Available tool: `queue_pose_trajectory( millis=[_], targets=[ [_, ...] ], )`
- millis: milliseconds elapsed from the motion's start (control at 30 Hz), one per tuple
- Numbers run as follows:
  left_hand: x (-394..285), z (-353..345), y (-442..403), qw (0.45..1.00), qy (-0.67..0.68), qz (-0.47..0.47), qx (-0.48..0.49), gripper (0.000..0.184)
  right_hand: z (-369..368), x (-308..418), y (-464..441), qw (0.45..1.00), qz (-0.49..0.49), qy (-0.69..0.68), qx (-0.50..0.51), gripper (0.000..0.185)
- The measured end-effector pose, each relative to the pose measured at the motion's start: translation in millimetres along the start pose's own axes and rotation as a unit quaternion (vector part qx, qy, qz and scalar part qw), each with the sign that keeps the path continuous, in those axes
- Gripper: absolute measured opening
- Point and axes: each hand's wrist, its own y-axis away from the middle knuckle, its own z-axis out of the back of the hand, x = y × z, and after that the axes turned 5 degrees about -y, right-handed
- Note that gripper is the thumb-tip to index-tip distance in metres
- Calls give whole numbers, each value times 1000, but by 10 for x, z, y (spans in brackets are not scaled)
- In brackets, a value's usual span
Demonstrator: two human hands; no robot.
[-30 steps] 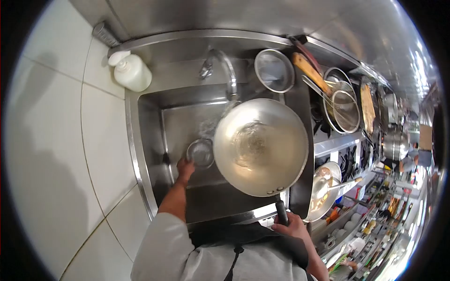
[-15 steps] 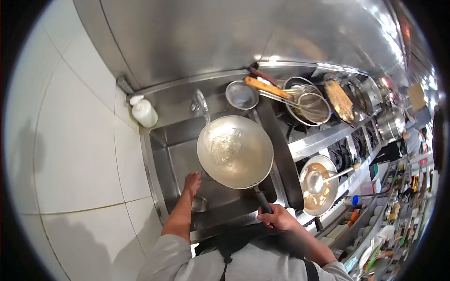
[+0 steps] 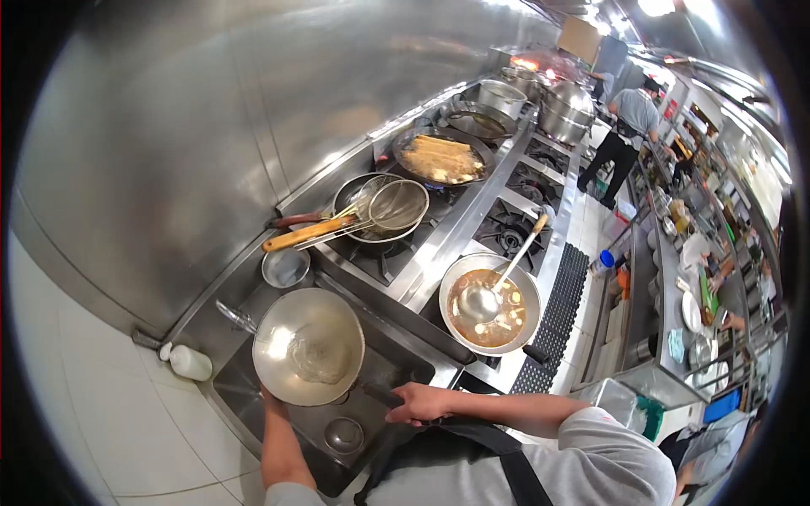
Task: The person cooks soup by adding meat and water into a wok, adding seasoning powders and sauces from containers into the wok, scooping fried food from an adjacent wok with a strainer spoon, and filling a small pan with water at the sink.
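A pale metal wok (image 3: 287,371) with shallow water in it is held over the steel sink (image 3: 390,411), beside the faucet (image 3: 234,315). My right hand (image 3: 419,403) is closed around its dark handle. My left hand (image 3: 270,398) is at the wok's near left rim, its fingers hidden by the pan, so what they do cannot be seen. A small round metal bowl or strainer (image 3: 344,435) lies on the sink floor below the wok.
A white pump bottle (image 3: 187,362) stands left of the sink. On the stove to the right are a wok of brown soup (image 3: 487,308) with a ladle (image 3: 521,253), wire strainers (image 3: 398,205) over a pan, and a pan of frying food (image 3: 443,158). A co-worker (image 3: 629,126) stands farther down the aisle.
The view has swung to the right, showing more of the stove and aisle. My left hand has moved from beside the wok to its rim. The right hand keeps its grip on the handle.
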Motion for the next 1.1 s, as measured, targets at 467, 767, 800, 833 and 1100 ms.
queue_pose_trajectory(
  millis=[467,767,800,833,1100],
  targets=[
    [1034,1205,1928,925,-51,376,-15,26,-265,-584,-736,993,33,-97,55,19],
    [806,729,2099,947,-124,286,-84,11,-168,-495,-636,995,37,-80,42,21],
    [815,737,2069,946,-96,305,-60,12,-152,-431,-574,996,30,-72,34,21],
    [851,805,2029,943,-68,324,-35,13,-129,-384,-544,997,23,-64,24,21],
    [1379,1273,1988,903,-64,416,-84,23,-152,-512,-653,996,36,-77,40,24]
  ],
)
